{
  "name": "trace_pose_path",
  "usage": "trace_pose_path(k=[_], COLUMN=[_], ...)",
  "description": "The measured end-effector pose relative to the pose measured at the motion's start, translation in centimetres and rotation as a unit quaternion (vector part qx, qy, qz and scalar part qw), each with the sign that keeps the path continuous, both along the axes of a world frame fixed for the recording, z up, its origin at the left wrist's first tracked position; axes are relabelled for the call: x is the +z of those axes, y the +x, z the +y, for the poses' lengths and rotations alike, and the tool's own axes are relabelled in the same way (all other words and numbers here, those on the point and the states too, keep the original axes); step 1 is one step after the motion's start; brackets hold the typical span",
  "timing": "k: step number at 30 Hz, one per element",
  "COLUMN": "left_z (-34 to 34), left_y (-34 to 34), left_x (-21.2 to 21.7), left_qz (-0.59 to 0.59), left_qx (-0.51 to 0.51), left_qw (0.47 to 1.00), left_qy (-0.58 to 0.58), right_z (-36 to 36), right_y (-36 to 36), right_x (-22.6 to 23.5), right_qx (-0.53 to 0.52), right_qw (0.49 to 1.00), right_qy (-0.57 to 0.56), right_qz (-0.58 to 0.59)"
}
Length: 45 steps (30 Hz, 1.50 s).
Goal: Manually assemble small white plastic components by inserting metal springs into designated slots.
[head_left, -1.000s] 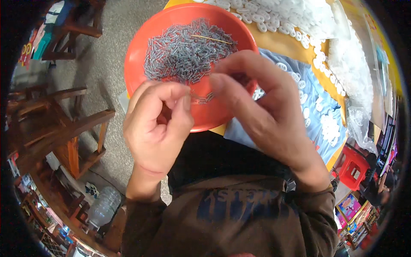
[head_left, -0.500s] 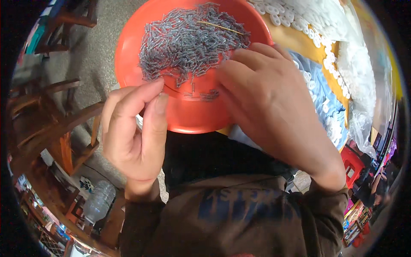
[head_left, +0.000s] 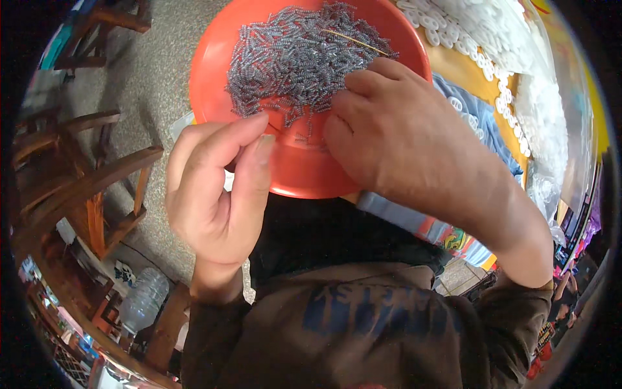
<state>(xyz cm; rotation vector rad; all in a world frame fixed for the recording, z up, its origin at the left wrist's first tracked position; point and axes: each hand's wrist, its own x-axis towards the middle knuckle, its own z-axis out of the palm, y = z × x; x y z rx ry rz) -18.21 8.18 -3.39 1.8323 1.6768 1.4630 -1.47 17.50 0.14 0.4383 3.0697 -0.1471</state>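
Turned back-up since a second ago, the right hand [head_left: 402,126] now reaches over the right side of the red bowl [head_left: 304,175], where the earlier frame shows its thumb and forefinger apart. Its fingers curl down at the near right edge of a heap of small grey coil springs [head_left: 298,61]; the fingertips are hidden, so I cannot tell whether they pinch one. The left hand [head_left: 217,178] hangs at the bowl's near left rim, thumb and forefinger brought close at the tips, other fingers bent behind. Something thin and dark [head_left: 275,128] shows beside those tips, too small to tell if it is gripped. The springs lie inside the bowl, mostly in its far part, with a few nearer the person and a thin yellowish stick [head_left: 355,41] on top. To the right, many white plastic pieces [head_left: 440,29] lie on an orange-yellow tabletop [head_left: 453,63], beside a blue cloth [head_left: 495,144]
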Motion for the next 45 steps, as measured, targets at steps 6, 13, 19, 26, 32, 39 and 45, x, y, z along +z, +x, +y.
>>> trace_pose_path(k=[6,13,19,26,32,39,45], left_z=[-0.6,-1.1,-1.0,-2.3,-3.4,-4.0,-4.6], left_y=[0.5,2.6,4.8,7.6,10.8,12.4,13.1], left_x=[1.1,2.8,3.5,4.1,3.4,3.7,4.1], left_qz=[-0.086,-0.166,-0.092,-0.08,-0.179,-0.108,-0.315], left_qx=[0.028,-0.099,-0.18,-0.224,-0.204,-0.252,-0.292], left_qw=[0.994,0.974,0.979,0.969,0.958,0.956,0.871], left_qy=[-0.062,-0.114,-0.037,-0.062,-0.088,-0.107,-0.239], right_z=[1.1,-1.8,-4.8,-8.0,-11.1,-13.0,-13.8], right_y=[0.8,2.7,5.4,8.5,10.6,12.4,13.1], right_x=[-0.4,1.9,2.0,1.7,1.8,0.9,0.6], right_qx=[-0.016,-0.218,-0.232,-0.265,-0.32,-0.324,-0.3], right_qw=[0.988,0.791,0.697,0.513,0.378,0.398,0.353], right_qy=[-0.072,-0.479,-0.559,-0.674,-0.719,-0.671,-0.695], right_qz=[0.139,0.312,0.384,0.461,0.487,0.535,0.55])
